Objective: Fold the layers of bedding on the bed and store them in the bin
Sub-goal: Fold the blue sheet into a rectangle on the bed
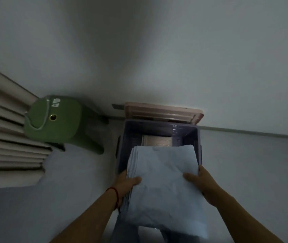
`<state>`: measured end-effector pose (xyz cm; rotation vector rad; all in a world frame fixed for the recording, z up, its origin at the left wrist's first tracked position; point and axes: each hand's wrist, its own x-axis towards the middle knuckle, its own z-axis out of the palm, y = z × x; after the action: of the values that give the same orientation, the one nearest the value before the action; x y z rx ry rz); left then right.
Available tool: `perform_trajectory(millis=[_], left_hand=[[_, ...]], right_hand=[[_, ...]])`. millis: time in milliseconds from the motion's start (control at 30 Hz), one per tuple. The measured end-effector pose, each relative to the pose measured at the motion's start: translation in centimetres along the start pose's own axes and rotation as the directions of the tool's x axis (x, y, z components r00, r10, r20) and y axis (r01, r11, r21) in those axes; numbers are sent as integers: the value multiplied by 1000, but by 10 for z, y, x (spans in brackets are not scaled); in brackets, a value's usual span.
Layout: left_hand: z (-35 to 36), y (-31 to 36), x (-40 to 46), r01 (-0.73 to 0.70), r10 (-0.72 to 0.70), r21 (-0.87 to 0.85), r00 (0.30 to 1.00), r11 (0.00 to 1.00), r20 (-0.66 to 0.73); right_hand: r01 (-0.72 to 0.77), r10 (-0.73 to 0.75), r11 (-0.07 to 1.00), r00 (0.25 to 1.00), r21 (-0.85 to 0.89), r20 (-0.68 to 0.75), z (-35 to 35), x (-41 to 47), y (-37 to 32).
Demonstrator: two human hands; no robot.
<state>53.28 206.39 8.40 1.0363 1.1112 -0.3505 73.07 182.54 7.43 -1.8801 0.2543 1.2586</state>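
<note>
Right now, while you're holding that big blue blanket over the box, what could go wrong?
1. The folded blue blanket looks about as wide as the purple bin, so its edges may catch on the rim and bunch up.
2. The left hand and right hand hold only its sides; the near end sags and could unfold.
3. The pink lid leans behind the bin and might get knocked.
</note>
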Motion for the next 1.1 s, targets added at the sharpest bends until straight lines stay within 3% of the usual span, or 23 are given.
perform_trajectory(millis=[133, 333, 500, 667, 733, 767, 800, 833, 867, 900, 933, 1000, 1100], left_hand=[[8, -8, 101, -68, 70, 40, 997, 997, -39], [23, -50, 310, -183, 191, 63, 967, 981, -171], [14, -121, 477, -129, 181, 218, 955, 967, -237], [-2, -178, 543, -26, 105, 370, 975, 929, -195], [-6, -178, 542, -55, 151, 418, 968, 907, -201], [-5, -175, 538, -77, 217, 519, 952, 852, -215], [-2, -167, 531, -94, 325, 675, 919, 732, -225], [3, -158, 526, -118, 457, 839, 874, 532, -167], [8, -147, 525, -163, 552, 945, 833, 282, -21], [12, -137, 530, -217, 562, 975, 812, 45, 155], [13, -129, 538, -267, 484, 955, 823, -131, 297], [8, -120, 561, -309, 256, 908, 888, -282, 381], [6, -126, 589, -205, 132, 924, 957, -324, 258]], right_hand=[[-27, 28, 999, 1000, 29, -9, -1, 102, 8], [75, -80, 995, 994, -69, -71, 7, 324, 36], [102, -114, 991, 980, -81, -161, 35, 478, 122], [155, -173, 969, 981, -194, -82, 54, 526, 193], [233, -251, 921, 968, -311, -19, 52, 514, 197], [261, -278, 873, 960, -412, 18, 48, 505, 197], [299, -313, 786, 947, -542, 69, 44, 496, 192], [342, -340, 654, 930, -675, 141, 42, 489, 187], [369, -326, 506, 919, -780, 223, 42, 487, 180], [376, -282, 369, 917, -850, 284, 44, 489, 171], [373, -235, 251, 919, -893, 318, 47, 496, 167], [351, -191, 110, 926, -930, 327, 55, 516, 164], [306, -152, 114, 945, -945, 288, 68, 544, 172]])
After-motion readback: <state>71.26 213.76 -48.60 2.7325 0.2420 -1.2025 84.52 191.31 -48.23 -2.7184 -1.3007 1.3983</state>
